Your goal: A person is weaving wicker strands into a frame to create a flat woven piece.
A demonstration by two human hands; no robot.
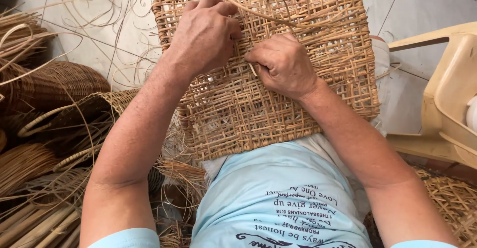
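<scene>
Woven cane panel (278,94) on lap: left hand (206,34) presses it, right hand (283,64) pinches strand (258,15)

1. No package, carton, bag or wrapper is seen anywhere in the head view.
2. No sign, stuck-on label or screen is seen either.
3. The only lettered surface is the dark printed lettering (293,213) on the front of the pale blue short-sleeved cotton shirt (258,178), at the bottom middle of the picture.
4. The print is laid out in several short lines of dark navy on the light blue cloth, and it is seen upside down from the head camera.
</scene>
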